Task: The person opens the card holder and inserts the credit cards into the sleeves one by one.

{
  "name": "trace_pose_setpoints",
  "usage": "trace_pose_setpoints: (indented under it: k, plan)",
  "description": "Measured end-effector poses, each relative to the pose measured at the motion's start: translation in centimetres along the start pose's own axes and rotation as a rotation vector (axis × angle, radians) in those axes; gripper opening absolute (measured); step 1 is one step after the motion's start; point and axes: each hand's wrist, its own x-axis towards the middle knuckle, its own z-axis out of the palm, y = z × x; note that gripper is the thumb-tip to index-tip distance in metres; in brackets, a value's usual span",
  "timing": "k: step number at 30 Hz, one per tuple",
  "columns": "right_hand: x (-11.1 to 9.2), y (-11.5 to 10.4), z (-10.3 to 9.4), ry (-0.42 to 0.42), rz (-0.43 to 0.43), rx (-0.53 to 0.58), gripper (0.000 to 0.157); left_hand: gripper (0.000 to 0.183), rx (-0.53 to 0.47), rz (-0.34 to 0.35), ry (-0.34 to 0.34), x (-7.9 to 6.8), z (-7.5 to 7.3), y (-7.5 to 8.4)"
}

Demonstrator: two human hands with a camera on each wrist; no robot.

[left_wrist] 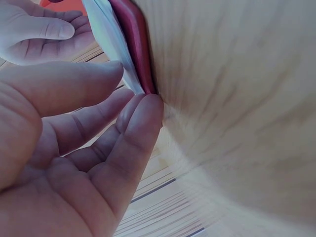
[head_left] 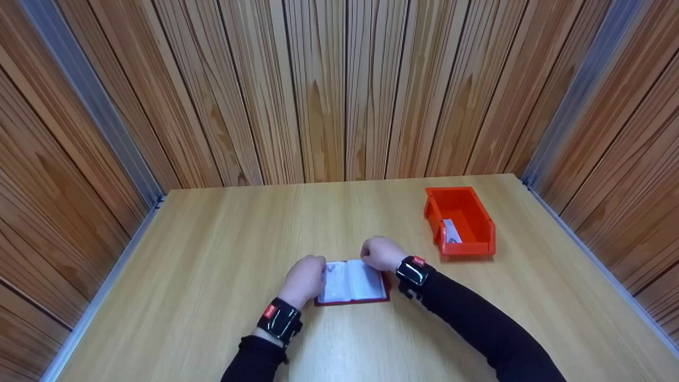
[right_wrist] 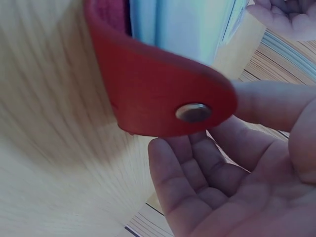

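Observation:
A small red card holder (head_left: 350,303) lies spread on the table, its clear sleeve pages (head_left: 366,280) facing up. My left hand (head_left: 305,278) grips its left edge. In the left wrist view the thumb (left_wrist: 94,81) lies by the sleeves and the fingertips (left_wrist: 150,108) touch the red cover (left_wrist: 140,44). At the upper right corner, my right hand (head_left: 383,253) holds the other side with curled fingers. The right wrist view shows a red strap (right_wrist: 148,84) with a metal snap (right_wrist: 193,112) in front of that hand's thumb and index finger, hiding their tips.
An orange bin (head_left: 477,248) stands at the back right of the table (head_left: 238,228), with a white piece (head_left: 451,232) inside, perhaps a label or card. Wood-panelled walls (head_left: 318,106) close off the back and both sides.

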Motion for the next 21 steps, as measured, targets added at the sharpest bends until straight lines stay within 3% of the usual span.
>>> trace_pose_setpoints:
  k: [4,8,21]
  plan:
    - [-0.09,-0.02,-0.06,0.017,-0.036,-0.029,0.006,0.004,-0.007,-0.018,-0.018,0.10,-0.01,0.05]
    - [0.01,-0.15,-0.06,-0.007,-0.020,-0.055,0.008,0.005,-0.010,-0.030,-0.033,0.12,-0.03,0.12]
    - [-0.03,-0.42,-0.15,0.004,-0.045,-0.094,0.005,0.004,-0.012,-0.024,-0.018,0.14,0.02,0.09]
